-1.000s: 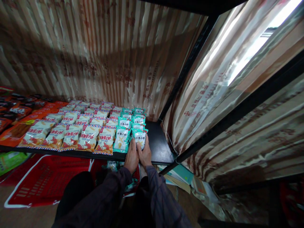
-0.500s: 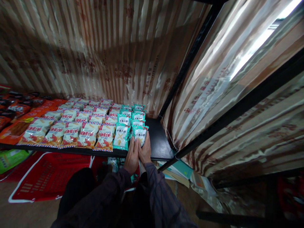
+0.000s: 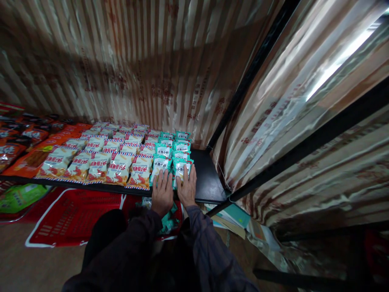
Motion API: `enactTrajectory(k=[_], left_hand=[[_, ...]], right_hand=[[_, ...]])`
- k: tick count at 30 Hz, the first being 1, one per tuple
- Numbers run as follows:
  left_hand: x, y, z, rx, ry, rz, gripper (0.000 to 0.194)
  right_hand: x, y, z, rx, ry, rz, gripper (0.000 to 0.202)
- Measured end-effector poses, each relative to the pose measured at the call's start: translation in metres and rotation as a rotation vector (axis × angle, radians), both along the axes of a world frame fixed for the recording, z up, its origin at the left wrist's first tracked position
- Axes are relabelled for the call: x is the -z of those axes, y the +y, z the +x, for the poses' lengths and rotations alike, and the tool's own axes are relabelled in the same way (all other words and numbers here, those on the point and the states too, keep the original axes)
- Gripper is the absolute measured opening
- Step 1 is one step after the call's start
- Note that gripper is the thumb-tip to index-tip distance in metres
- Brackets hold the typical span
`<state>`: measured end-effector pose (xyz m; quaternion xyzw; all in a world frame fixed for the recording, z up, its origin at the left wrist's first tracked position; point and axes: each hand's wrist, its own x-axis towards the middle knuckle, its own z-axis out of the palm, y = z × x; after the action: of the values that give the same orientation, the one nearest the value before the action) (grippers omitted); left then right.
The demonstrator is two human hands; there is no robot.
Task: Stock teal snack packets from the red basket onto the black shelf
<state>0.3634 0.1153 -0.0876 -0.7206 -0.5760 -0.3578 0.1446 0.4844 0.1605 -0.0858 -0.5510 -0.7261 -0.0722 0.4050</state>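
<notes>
Two rows of teal-and-white snack bags stand at the right end of the stock on a black shelf [image 3: 209,178]. My left hand [image 3: 163,194] lies with fingers stretched over the lower part of the front left teal snack bag [image 3: 161,162]. Over the front right teal snack bag [image 3: 181,165], my right hand [image 3: 187,187] rests with its fingers spread. Both hands are open, and neither is wrapped around a bag. My palms hide the bottom edges of these two bags.
White-and-orange snack bags [image 3: 115,167] fill the shelf to the left, beyond them orange packets [image 3: 33,156]. Below sits a red basket [image 3: 73,217]; more teal bags [image 3: 170,221] lie under the shelf. A black post [image 3: 252,73] and striped curtain [image 3: 136,61] bound the right and back.
My hands have parted. The left moved from beside the front right teal bag onto the front left one, and the right shifted from that bag's side onto its front. The view turned slightly.
</notes>
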Motion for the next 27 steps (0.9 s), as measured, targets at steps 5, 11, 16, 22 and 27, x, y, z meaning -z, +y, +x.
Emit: enactTrajectory(k=[5, 11, 16, 22, 27], left_hand=[[-0.006, 0.01, -0.017, -0.049, 0.004, -0.079, 0.05], [0.008, 0.011, -0.018, -0.021, -0.038, -0.075, 0.05], [0.008, 0.011, -0.017, -0.017, -0.037, -0.08, 0.049], [0.007, 0.011, -0.019, -0.03, -0.038, -0.07, 0.05], [0.012, 0.013, -0.021, -0.016, -0.021, -0.044, 0.05]], right_hand=[[0.002, 0.002, 0.0, -0.03, -0.046, 0.033, 0.059], [0.0, 0.004, -0.002, -0.043, -0.03, -0.015, 0.056], [-0.001, 0.005, -0.002, -0.041, -0.03, -0.017, 0.056], [0.0, 0.009, -0.002, -0.061, -0.027, -0.029, 0.055], [0.0, 0.01, -0.002, -0.073, -0.032, -0.035, 0.054]])
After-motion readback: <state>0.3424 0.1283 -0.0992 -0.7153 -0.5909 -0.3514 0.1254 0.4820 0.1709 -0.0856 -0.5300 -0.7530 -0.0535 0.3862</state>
